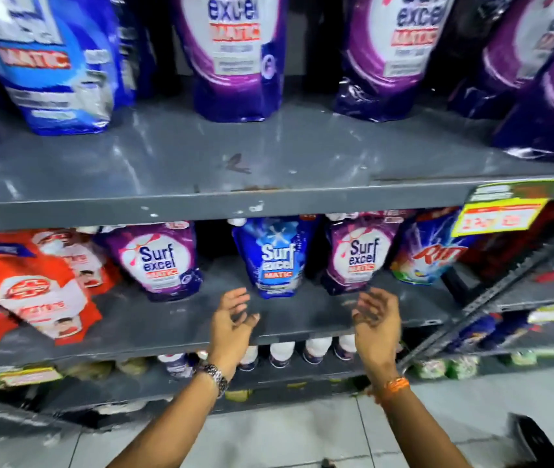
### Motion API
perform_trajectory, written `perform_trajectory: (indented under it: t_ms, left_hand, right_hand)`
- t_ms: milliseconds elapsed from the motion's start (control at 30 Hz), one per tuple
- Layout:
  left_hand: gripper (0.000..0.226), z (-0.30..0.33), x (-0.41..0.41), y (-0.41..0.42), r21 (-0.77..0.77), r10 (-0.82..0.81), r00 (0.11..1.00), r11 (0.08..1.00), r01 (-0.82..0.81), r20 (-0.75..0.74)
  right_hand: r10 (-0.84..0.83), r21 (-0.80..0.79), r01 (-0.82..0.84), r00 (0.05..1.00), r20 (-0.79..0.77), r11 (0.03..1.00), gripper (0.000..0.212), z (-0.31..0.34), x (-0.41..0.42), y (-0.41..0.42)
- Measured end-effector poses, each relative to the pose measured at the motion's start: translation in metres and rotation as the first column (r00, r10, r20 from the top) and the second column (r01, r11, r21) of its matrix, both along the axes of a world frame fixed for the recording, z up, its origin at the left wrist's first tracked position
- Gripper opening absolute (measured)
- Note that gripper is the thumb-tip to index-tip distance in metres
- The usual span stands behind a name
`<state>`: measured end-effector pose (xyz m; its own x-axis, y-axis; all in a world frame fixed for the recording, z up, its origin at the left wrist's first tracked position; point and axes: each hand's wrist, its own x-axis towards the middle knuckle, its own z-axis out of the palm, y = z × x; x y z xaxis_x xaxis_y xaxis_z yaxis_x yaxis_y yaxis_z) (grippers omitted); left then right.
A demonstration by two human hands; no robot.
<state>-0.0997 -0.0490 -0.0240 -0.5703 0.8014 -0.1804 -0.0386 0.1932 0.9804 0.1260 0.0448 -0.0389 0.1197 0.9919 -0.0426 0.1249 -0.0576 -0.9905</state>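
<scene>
I face grey metal store shelves full of detergent pouches. On the middle shelf [174, 322] a blue Surf Excel pouch [275, 258] stands upright between two purple Surf Excel pouches [159, 260] [358, 255]. My left hand [231, 320], with a watch on its wrist, hovers just below and in front of the blue pouch, fingers loosely spread and holding nothing. My right hand [376, 322], an orange band on its wrist, is held up at the same height, palm turned inward, empty. Neither hand touches a pouch.
The upper shelf [235, 201] holds a large blue pouch [52, 62] and several large purple pouches [235, 55]. Red-orange packs [32, 288] lie left on the middle shelf, a Rin pouch [434, 255] right. A yellow price tag [501, 214] hangs nearby. White-capped bottles [282, 352] fill the lower shelf above tiled floor.
</scene>
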Motion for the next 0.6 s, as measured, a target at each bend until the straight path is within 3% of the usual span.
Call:
perform_trajectory:
  t_ms: [133, 267, 367, 600]
  left_hand:
    - [0.051, -0.005, 0.053, 0.052, -0.033, -0.241, 0.970, 0.970, 0.240, -0.030]
    - [0.087, -0.020, 0.088, 0.102, -0.145, -0.368, 0.906, 0.928, 0.344, -0.206]
    - [0.104, -0.020, 0.102, 0.130, -0.216, -0.348, 0.864, 0.934, 0.285, -0.363]
    - [0.107, -0.013, 0.105, 0.153, -0.119, -0.273, 0.862, 0.962, 0.246, -0.427]
  right_hand:
    - [0.080, -0.061, -0.080, 0.997, 0.013, 0.995, 0.056, 0.003, 0.033, 0.046]
    - [0.345, -0.073, -0.337, 0.924, 0.167, 0.939, 0.089, 0.005, 0.043, 0.087]
    - [0.431, -0.083, -0.423, 0.887, 0.163, 0.902, 0.094, 0.014, 0.040, 0.107]
    - [0.629, -0.139, -0.614, 0.746, 0.218, 0.777, 0.099, -0.003, 0.050, 0.151]
